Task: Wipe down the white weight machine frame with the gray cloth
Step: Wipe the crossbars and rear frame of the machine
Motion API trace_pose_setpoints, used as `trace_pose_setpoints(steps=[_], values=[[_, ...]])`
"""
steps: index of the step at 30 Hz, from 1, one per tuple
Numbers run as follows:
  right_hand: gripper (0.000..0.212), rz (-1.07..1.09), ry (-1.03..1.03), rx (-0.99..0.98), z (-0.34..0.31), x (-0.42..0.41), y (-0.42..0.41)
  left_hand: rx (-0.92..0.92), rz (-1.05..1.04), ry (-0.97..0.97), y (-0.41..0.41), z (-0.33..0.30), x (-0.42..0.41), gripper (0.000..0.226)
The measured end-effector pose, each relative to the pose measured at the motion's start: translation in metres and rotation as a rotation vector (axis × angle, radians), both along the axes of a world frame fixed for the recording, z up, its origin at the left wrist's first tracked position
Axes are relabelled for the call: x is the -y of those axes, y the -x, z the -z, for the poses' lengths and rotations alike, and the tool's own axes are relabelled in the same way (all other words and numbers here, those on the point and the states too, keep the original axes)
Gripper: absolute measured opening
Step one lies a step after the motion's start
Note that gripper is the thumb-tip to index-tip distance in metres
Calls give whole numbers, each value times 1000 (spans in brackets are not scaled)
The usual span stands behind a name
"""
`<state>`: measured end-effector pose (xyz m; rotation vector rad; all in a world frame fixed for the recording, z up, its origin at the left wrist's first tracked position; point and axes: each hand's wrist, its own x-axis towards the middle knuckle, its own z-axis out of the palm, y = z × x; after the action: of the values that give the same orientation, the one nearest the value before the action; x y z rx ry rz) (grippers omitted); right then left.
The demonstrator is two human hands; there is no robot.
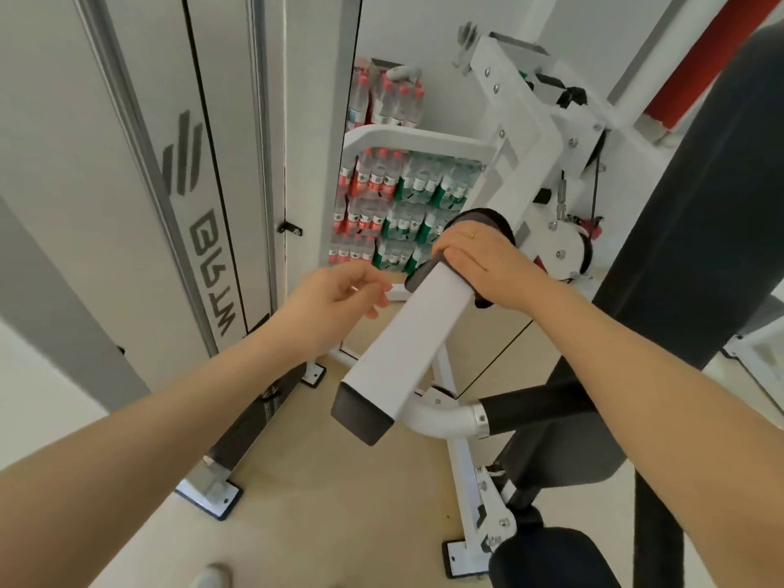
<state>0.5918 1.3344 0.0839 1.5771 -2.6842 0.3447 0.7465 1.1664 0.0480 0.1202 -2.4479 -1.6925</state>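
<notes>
A head-worn camera looked down at two bare forearms reaching toward a white weight machine frame (428,320), made of smooth painted square steel tubing. One thick square arm of it ran diagonally from the near centre up toward the far right, ending near the viewer in a dark, matte, rounded-square plastic end cap (360,413).

The right hand (479,258) lay over the top of this square arm, at centre right. Its fingers curled down over a gray cloth (483,218), soft and dark, which was wrapped around the tube; the right grip was closed on the cloth, pressing it against the white metal. A thin gold ring showed on one finger.

The left hand (343,290) hovered just left of the same tube, fingers loosely curled, holding nothing; whether a fingertip touched the metal could not be told.

Below the arm, a curved round white tube joined a black foam-covered handle (534,407) through a shiny metal collar. Black padded upholstery (687,214) rose on the right. A tall, flat, pale gray panel (127,163) with dark lettering and aluminium edge strips filled the left. Far behind, shrink-wrapped packs of clear plastic water bottles (394,197), with red and green labels, were stacked on the beige floor (314,481).
</notes>
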Motion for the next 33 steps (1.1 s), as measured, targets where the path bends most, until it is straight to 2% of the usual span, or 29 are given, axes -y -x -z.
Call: trace_pose_setpoints(steps=[2,6,8,11,13,17,19,21,25,29,33], values=[[29,38,41,-3,3,-1,7,46,100,36,5,-4,-7,16],[43,-26,11,-38,14,-9,-10,126,281,-7,16,-10,-18,14],[43,-63,28,14,18,-13,-18,95,296,73,23,-11,-17,21],[46,-51,46,125,11,-11,-4,126,322,72,35,-13,-12,41],[43,29,28,95,7,-6,18,158,356,54,42,-15,-10,51],[32,359,100,81,9,1,52,167,400,102,59,-18,-6,61],[31,400,174,143,10,3,45,164,431,103,69,-18,-5,56],[33,341,186,176,15,-2,26,147,438,35,79,-18,-5,43],[45,174,137,155,20,-13,6,143,262,-171,106,-12,-4,13],[36,218,134,84,9,-3,43,155,290,-185,131,-4,-9,22],[33,384,144,84,8,-3,91,169,351,-201,150,-3,-12,31]])
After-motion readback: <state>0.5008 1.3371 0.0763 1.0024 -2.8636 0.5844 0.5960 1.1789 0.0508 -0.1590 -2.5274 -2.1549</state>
